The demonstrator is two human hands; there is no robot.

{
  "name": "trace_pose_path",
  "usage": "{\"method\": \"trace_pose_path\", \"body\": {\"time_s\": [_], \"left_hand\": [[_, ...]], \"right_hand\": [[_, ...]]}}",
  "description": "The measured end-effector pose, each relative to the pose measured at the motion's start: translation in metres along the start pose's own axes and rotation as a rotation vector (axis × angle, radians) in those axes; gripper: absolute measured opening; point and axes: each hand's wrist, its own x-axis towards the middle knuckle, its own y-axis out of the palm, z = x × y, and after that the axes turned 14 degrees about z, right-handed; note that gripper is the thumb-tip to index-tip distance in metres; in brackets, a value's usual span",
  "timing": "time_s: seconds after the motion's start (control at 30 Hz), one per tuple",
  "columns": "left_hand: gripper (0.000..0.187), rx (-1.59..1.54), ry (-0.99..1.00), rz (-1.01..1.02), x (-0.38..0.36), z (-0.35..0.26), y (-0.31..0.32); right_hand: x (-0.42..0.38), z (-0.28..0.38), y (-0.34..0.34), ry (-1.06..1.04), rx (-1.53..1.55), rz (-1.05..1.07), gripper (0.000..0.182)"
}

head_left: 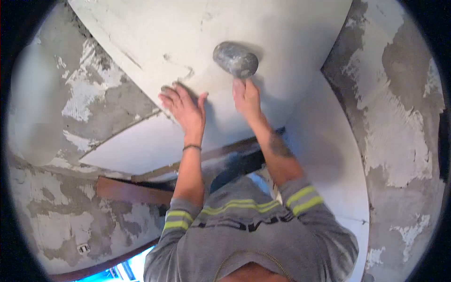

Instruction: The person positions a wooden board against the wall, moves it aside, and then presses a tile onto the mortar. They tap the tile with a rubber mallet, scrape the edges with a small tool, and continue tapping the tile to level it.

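Observation:
My right hand [246, 97] is closed around the handle of a rubber mallet [236, 59], whose grey, scuffed head lies against or just over a large white panel [282, 51]. Most of the handle is hidden in my fist. To the left, my left hand [184, 107] rests with fingers spread on the same panel, near its slanting left edge, and holds nothing. Dark smudges mark the panel's surface just beyond my left fingers.
Grey surfaces with patchy plaster [390, 127] flank the panel on both sides. Another white panel [136, 145] adjoins below left. A brown board [131, 191] lies near my left forearm. An electrical outlet [83, 248] and a bright opening [134, 265] show at lower left.

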Motion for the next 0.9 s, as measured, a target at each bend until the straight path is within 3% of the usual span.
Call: {"method": "trace_pose_path", "body": {"time_s": [0.07, 0.1, 0.17, 0.27, 0.33, 0.43, 0.47, 0.53, 0.67, 0.77, 0.83, 0.87, 0.9], "left_hand": [[0.097, 0.036, -0.017, 0.01, -0.008, 0.003, 0.001], [0.104, 0.103, -0.055, 0.06, -0.008, 0.001, -0.001], [0.104, 0.121, -0.021, 0.054, -0.007, 0.005, 0.004], [0.105, 0.104, 0.005, 0.035, -0.003, 0.0, -0.001], [0.104, 0.086, 0.081, -0.089, 0.008, 0.004, -0.005], [0.108, 0.248, 0.068, -0.012, 0.029, 0.001, -0.022], [0.108, 0.236, 0.089, -0.016, 0.037, 0.0, -0.018], [0.111, 0.218, 0.143, -0.07, 0.031, 0.01, -0.017], [0.114, 0.257, 0.14, -0.099, 0.033, 0.016, -0.011], [0.108, 0.252, 0.12, -0.013, 0.019, 0.011, -0.028], [0.102, 0.168, 0.143, -0.097, 0.051, -0.003, -0.043], [0.099, 0.142, 0.189, -0.172, 0.072, -0.004, -0.059], [0.097, 0.136, 0.215, -0.232, 0.107, -0.01, -0.081]], "right_hand": [[-0.012, 0.024, -0.01, 0.012, 0.219, 0.013, 0.021], [0.003, 0.027, 0.003, -0.325, 0.177, -0.237, 0.022], [0.003, 0.003, 0.019, 0.1, 0.051, 0.044, 0.024], [0.012, 0.076, -0.029, 0.256, 0.287, 0.058, 0.027], [0.001, 0.076, -0.038, 0.14, 0.29, -0.028, 0.028], [0.017, 0.061, -0.029, -0.267, 0.383, -0.17, 0.021], [0.027, 0.055, -0.023, 0.046, 0.287, -0.122, 0.02], [0.044, 0.056, -0.03, 0.171, 0.299, 0.001, 0.02], [0.046, 0.066, -0.037, -0.03, 0.28, -0.114, 0.02], [0.061, 0.071, -0.032, 0.266, 0.18, 0.098, 0.022], [0.06, 0.073, -0.031, 0.144, 0.265, -0.006, 0.032], [0.065, 0.071, -0.039, -0.119, 0.14, -0.077, 0.04], [0.073, 0.093, -0.056, 0.018, 0.171, -0.007, 0.041]]}}
